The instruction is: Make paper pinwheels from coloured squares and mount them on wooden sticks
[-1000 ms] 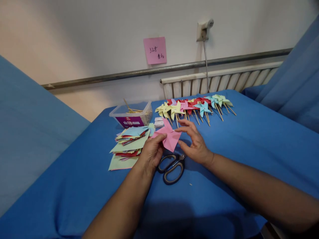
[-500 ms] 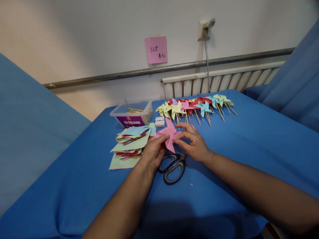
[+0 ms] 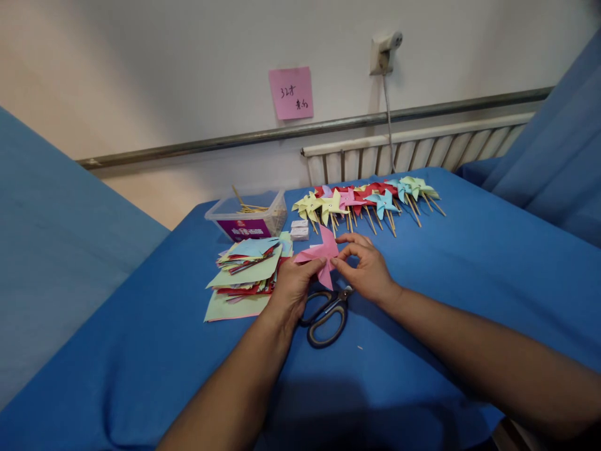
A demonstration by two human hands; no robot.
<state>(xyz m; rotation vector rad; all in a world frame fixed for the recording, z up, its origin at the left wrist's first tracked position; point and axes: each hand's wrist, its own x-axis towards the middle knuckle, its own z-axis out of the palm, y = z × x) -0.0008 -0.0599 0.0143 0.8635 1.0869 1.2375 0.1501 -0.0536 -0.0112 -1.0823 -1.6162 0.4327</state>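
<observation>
A pink paper pinwheel [image 3: 323, 252] with folded blades is held up between both hands, above the table. My left hand [image 3: 295, 285] grips its left side, thumb pressed near the centre. From the right, my right hand [image 3: 364, 266] pinches the pinwheel's right edge between thumb and fingers. Scissors [image 3: 327, 319] with dark handles lie on the blue cloth just below the hands, their blades partly hidden under the right hand. Left of my left hand is a stack of coloured paper [image 3: 248, 269] in green, red, yellow and blue.
A clear plastic box [image 3: 277, 213] with wooden sticks stands at the back left. Small white boxes [image 3: 299, 230] sit beside it. Several finished pinwheels [image 3: 347, 199] on sticks lie along the back of the blue-covered table [image 3: 422, 388]. A radiator [image 3: 413, 150] runs along the wall behind.
The right thumb and fingers have shifted inward on the pink pinwheel, closer to its centre and the left thumb. The left hand keeps its grip. The view has moved slightly.
</observation>
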